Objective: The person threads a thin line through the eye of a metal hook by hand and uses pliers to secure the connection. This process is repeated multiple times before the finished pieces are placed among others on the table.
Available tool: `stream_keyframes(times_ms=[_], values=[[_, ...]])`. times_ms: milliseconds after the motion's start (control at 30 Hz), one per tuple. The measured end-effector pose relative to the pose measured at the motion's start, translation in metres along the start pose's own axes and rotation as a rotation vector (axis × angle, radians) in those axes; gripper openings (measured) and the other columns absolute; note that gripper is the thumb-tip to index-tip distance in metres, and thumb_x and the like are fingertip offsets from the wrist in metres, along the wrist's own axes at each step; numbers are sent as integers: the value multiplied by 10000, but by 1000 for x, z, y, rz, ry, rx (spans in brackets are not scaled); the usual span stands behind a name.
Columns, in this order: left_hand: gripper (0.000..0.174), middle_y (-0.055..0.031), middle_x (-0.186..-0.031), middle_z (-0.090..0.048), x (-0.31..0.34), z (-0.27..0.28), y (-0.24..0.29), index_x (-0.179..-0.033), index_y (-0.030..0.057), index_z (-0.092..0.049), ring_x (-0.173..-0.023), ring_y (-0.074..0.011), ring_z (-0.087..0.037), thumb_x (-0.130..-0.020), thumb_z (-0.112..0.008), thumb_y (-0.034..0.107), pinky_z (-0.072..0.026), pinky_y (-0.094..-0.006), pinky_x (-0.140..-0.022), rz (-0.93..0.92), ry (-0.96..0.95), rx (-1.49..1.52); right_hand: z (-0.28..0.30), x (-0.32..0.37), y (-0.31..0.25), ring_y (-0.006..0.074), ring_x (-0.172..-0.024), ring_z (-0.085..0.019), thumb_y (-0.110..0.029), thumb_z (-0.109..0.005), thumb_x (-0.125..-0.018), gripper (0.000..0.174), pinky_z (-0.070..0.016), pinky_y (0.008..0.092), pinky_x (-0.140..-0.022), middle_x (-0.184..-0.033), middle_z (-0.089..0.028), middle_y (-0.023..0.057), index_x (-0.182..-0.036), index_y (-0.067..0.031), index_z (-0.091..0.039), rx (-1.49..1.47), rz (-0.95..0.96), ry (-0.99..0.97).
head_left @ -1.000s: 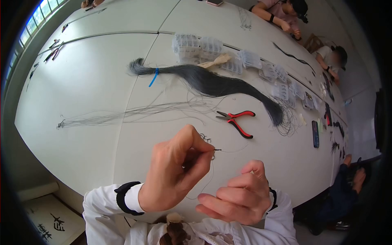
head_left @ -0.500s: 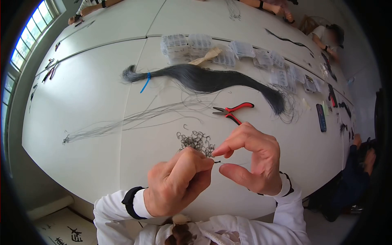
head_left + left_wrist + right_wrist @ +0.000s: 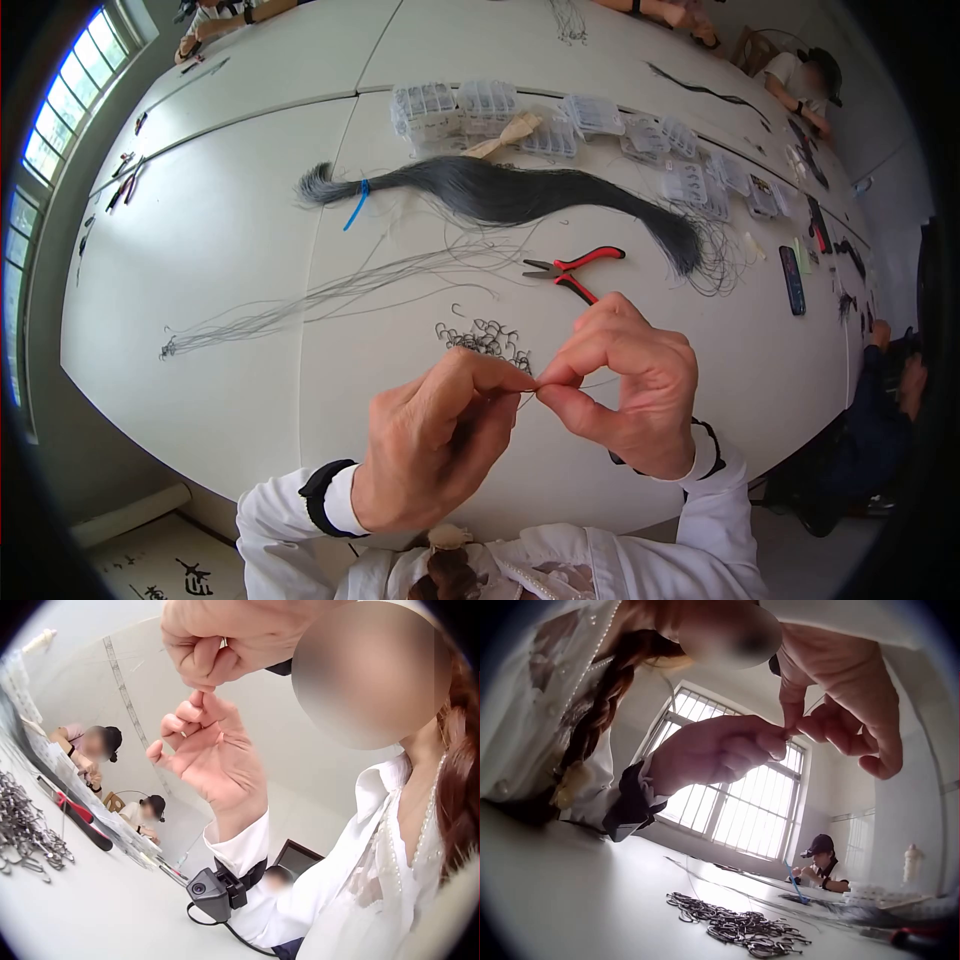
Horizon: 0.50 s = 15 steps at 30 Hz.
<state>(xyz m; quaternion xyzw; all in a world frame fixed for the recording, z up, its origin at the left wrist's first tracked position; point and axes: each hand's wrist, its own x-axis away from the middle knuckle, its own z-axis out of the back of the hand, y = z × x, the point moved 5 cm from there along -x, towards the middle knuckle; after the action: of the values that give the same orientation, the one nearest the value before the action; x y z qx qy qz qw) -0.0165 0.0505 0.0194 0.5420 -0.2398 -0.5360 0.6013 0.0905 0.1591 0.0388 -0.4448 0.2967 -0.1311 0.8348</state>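
Observation:
My left hand [image 3: 430, 440] pinches a small dark hook between thumb and forefinger; the hook is mostly hidden by the fingertips. Thumb and forefinger of my right hand [image 3: 640, 390] meet right beside it, pinching the thin line at the hook, and the two hands' fingertips touch or nearly touch. A fine line runs out to the right past the right fingers. Just beyond the hands lies a pile of dark hooks [image 3: 485, 338], also seen in the right wrist view as a heap [image 3: 739, 926]. Red-handled pliers [image 3: 575, 268] lie open behind the right hand.
A bundle of dark grey strands [image 3: 520, 192] with a blue tie [image 3: 356, 205] lies across the table [image 3: 200, 400]. Nearer are loose lines with hooks [image 3: 330, 290]. Clear plastic boxes [image 3: 425, 108] stand behind, and a phone [image 3: 791, 280] lies right. Other people sit around the table.
The right hand has come up from the lower right, and its spread thumb and forefinger have closed beside the left fingertips. The hook pile has come into fuller view as the head view shifted.

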Motion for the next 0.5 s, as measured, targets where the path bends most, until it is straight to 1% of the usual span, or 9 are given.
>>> stream_keyframes(times_ms=[33, 100, 133, 200, 233, 300, 333, 400, 500], values=[[145, -52, -733, -587, 0, 1, 0, -916, -41, -527, -553, -62, -519, -788, -543, -105, -399, -199, -477, -1, 0, -1, 0, 0, -1, 168, -689, -550, 31, -713, -628, 130, -451, 263, -608, -698, -638, 18, -716, -46, -656, 15, 6, -1], [173, -44, -724, -582, -1, 1, 1, -937, -43, -527, -550, -58, -511, -783, -598, -77, -385, -189, -482, 4, -28, 37, 1, 0, -2, 170, -691, -550, 32, -713, -627, 134, -453, 265, -606, -699, -637, 17, -718, -47, -656, 30, 16, 3], [173, -44, -724, -582, -2, 2, 3, -937, -43, -527, -550, -58, -511, -783, -598, -77, -385, -189, -482, 3, -28, 36, 1, 0, -3, 171, -692, -550, 33, -714, -625, 138, -455, 267, -605, -700, -635, 16, -720, -49, -656, 45, 25, 6], [199, -21, -689, -577, -3, 3, 4, -905, -27, -552, -548, -44, -503, -752, -678, -46, -378, -189, -474, 112, -66, 33, 0, 1, -3, 172, -694, -550, 28, -718, -626, 139, -457, 269, -603, -703, -634, 16, -722, -51, -657, 57, 33, 8], [199, -21, -689, -577, -3, 2, 3, -905, -27, -552, -548, -44, -503, -752, -678, -46, -378, -189, -474, 111, -67, 32, 0, 1, -3, 174, -697, -551, 23, -723, -627, 140, -459, 270, -600, -705, -633, 15, -725, -53, -658, 69, 39, 9], [214, -7, -648, -570, -4, 5, 6, -840, -3, -585, -528, -44, -501, -698, -743, -31, -377, -191, -467, 15, 26, -104, 0, 2, -4, 176, -697, -551, 15, -730, -630, 139, -460, 272, -599, -706, -633, 15, -727, -55, -659, 86, 40, 7], [214, -7, -648, -570, -4, 5, 6, -840, -3, -585, -528, -44, -501, -698, -743, -31, -377, -191, -467, 14, 24, -104, 0, 2, -5, 178, -697, -551, 7, -736, -633, 138, -461, 273, -597, -707, -632, 14, -729, -56, -660, 104, 41, 4], [176, -14, -671, -568, -4, 7, 7, -852, 44, -629, -513, -73, -521, -719, -725, -20, -424, -218, -454, -5, 45, -145, -1, 2, -4, 178, -697, -551, 0, -742, -636, 137, -461, 274, -596, -709, -633, 16, -732, -56, -662, 105, 36, 0], [173, -16, -667, -569, -4, 8, 8, -854, 45, -642, -515, -79, -527, -719, -723, -25, -426, -218, -454, -25, 44, -157, -2, 2, -3, 179, -693, -548, -10, -748, -642, 135, -458, 275, -597, -711, -634, 18, -738, -52, -663, 91, 19, -8]])
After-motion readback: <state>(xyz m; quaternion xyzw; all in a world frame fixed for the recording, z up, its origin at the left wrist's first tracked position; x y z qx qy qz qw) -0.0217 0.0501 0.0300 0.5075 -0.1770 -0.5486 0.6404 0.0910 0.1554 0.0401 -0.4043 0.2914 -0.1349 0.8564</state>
